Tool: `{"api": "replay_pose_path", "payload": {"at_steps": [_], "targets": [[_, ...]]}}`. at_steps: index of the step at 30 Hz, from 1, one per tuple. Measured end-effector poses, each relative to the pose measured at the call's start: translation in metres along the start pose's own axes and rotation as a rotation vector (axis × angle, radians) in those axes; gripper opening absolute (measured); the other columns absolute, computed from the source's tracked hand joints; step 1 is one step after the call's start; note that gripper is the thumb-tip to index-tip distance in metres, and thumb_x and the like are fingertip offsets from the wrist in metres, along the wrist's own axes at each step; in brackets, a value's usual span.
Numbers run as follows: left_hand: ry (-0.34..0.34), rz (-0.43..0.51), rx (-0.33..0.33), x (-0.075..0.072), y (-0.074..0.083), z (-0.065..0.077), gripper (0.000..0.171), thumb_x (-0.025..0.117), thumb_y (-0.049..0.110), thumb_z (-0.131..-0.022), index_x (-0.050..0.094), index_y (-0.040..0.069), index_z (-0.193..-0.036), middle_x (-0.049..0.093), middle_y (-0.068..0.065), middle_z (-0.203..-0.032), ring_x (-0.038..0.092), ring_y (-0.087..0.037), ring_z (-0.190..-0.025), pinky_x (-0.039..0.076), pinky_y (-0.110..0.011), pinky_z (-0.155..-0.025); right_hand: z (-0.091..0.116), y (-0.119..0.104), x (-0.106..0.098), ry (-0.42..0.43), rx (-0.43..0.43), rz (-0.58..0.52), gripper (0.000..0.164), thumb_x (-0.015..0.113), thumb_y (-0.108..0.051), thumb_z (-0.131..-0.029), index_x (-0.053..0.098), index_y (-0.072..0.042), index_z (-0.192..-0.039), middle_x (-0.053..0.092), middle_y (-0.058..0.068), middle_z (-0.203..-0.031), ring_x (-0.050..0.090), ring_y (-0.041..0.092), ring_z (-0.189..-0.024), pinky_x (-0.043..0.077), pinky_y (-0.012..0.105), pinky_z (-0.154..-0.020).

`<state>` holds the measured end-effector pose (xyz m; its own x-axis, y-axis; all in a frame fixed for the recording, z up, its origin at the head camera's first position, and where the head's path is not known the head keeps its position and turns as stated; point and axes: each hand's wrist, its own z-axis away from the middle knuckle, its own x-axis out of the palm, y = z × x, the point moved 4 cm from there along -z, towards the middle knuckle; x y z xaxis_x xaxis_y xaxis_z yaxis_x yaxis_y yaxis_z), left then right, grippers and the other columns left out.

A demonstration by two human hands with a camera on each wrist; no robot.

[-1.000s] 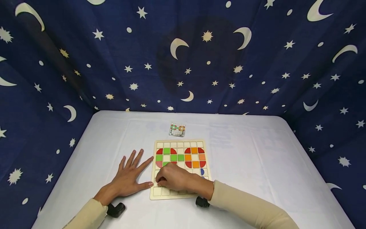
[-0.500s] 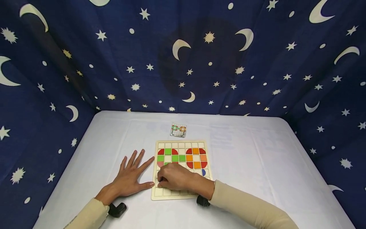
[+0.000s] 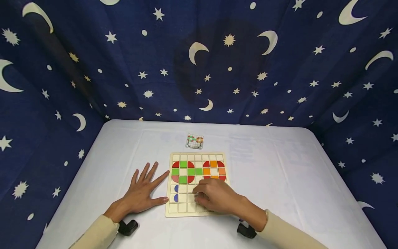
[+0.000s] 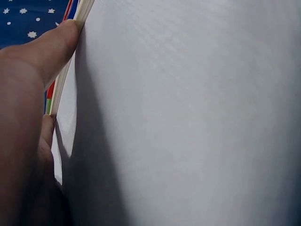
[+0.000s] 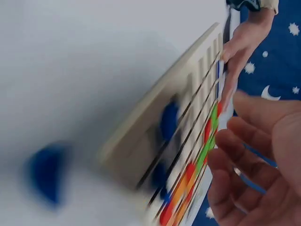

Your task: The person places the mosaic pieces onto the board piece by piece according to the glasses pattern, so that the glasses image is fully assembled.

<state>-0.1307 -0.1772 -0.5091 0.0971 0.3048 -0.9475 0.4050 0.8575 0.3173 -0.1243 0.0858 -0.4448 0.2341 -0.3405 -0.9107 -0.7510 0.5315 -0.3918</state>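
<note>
A square wooden grid board (image 3: 199, 213) lies on the table, holding red, green, orange and pinkish pieces in two ring shapes. Two blue half-round pieces (image 3: 176, 198) sit in its left column. My left hand (image 3: 136, 195) lies spread beside the board, with index finger and thumb touching its left edge. Over the lower right of the board, my right hand (image 3: 219, 197) has its fingers loosely curled. The right wrist view shows a gap between thumb and fingers, with nothing held. More blue pieces (image 5: 169, 120) show on the board there, blurred.
Behind the board lies a small pattern card (image 3: 194, 141) with a similar coloured design. A blurred blue piece (image 5: 47, 173) is on the white table (image 3: 273, 166) near the right wrist camera. A dark blue curtain (image 3: 149, 52) with moons and stars encloses the table.
My right hand has moved right from the board's left side, uncovering two blue pieces in the left column. My left hand stays in place at the edge.
</note>
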Motion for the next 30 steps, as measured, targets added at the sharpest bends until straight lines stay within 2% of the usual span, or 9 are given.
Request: {"api": "replay_pose_path", "payload": {"at_steps": [3, 7, 10, 13, 18, 21, 26, 30], "targets": [[0.002, 0.006, -0.004, 0.000, 0.001, 0.000, 0.089, 0.056, 0.077, -0.080, 0.037, 0.032, -0.153, 0.015, -0.018, -0.161, 0.004, -0.043, -0.146, 0.002, -0.067, -0.108, 0.032, 0.012, -0.012, -0.011, 0.107, -0.009, 0.015, 0.083, -0.029, -0.080, 0.073, -0.018, -0.085, 0.059, -0.012, -0.075, 0.048, -0.002, -0.064, 0.040, 0.017, -0.055], [0.003, -0.001, -0.010, -0.001, 0.001, 0.002, 0.088, 0.056, 0.077, -0.080, 0.038, 0.031, -0.153, 0.016, -0.019, -0.161, 0.005, -0.044, -0.146, 0.003, -0.068, -0.108, 0.069, 0.024, -0.021, -0.118, 0.240, -0.022, 0.026, 0.089, -0.033, -0.070, 0.065, -0.023, -0.073, 0.050, -0.014, -0.065, 0.043, -0.001, -0.059, 0.038, 0.020, -0.052], [0.002, -0.002, -0.012, -0.001, 0.001, 0.002, 0.088, 0.056, 0.077, -0.079, 0.038, 0.031, -0.153, 0.016, -0.018, -0.161, 0.004, -0.043, -0.146, 0.002, -0.067, -0.108, 0.091, 0.030, -0.023, -0.191, 0.314, -0.047, 0.029, 0.091, -0.032, -0.067, 0.064, -0.024, -0.072, 0.048, -0.016, -0.063, 0.042, -0.001, -0.058, 0.038, 0.022, -0.052], [0.001, 0.002, -0.011, -0.001, 0.001, 0.001, 0.089, 0.056, 0.077, -0.079, 0.038, 0.031, -0.153, 0.015, -0.018, -0.161, 0.004, -0.043, -0.146, 0.001, -0.067, -0.108, 0.105, 0.034, -0.021, -0.204, 0.341, -0.089, 0.025, 0.090, -0.024, -0.069, 0.066, -0.022, -0.073, 0.047, -0.016, -0.061, 0.043, -0.001, -0.058, 0.039, 0.021, -0.052], [-0.004, 0.009, -0.011, -0.002, 0.002, 0.001, 0.088, 0.056, 0.077, -0.080, 0.037, 0.031, -0.153, 0.015, -0.018, -0.161, 0.003, -0.043, -0.146, 0.001, -0.067, -0.108, 0.114, 0.036, -0.015, -0.170, 0.296, -0.148, 0.018, 0.084, -0.007, -0.075, 0.071, -0.020, -0.078, 0.045, -0.018, -0.063, 0.044, -0.003, -0.059, 0.042, 0.018, -0.053], [-0.002, 0.008, -0.011, -0.002, 0.002, 0.000, 0.088, 0.056, 0.077, -0.080, 0.037, 0.031, -0.153, 0.015, -0.018, -0.161, 0.003, -0.043, -0.146, 0.001, -0.067, -0.108, 0.114, 0.036, -0.014, -0.164, 0.224, -0.108, 0.021, 0.081, -0.003, -0.077, 0.069, -0.020, -0.074, 0.043, -0.019, -0.063, 0.041, -0.003, -0.058, 0.040, 0.017, -0.052], [-0.008, 0.015, -0.010, -0.001, 0.001, 0.000, 0.089, 0.056, 0.077, -0.080, 0.036, 0.032, -0.153, 0.014, -0.018, -0.161, 0.003, -0.043, -0.147, 0.001, -0.067, -0.108, 0.110, 0.032, -0.012, -0.124, 0.067, 0.007, 0.022, 0.078, -0.008, -0.073, 0.063, -0.022, -0.069, 0.042, -0.019, -0.064, 0.037, -0.007, -0.058, 0.037, 0.016, -0.056], [-0.009, 0.002, -0.009, -0.001, 0.000, 0.000, 0.089, 0.056, 0.078, -0.080, 0.036, 0.032, -0.154, 0.014, -0.018, -0.162, 0.003, -0.043, -0.147, 0.001, -0.067, -0.109, 0.087, 0.016, -0.006, -0.029, -0.037, -0.020, 0.017, 0.080, -0.013, -0.071, 0.065, -0.023, -0.071, 0.045, -0.019, -0.064, 0.036, -0.010, -0.060, 0.035, 0.010, -0.058]]}}
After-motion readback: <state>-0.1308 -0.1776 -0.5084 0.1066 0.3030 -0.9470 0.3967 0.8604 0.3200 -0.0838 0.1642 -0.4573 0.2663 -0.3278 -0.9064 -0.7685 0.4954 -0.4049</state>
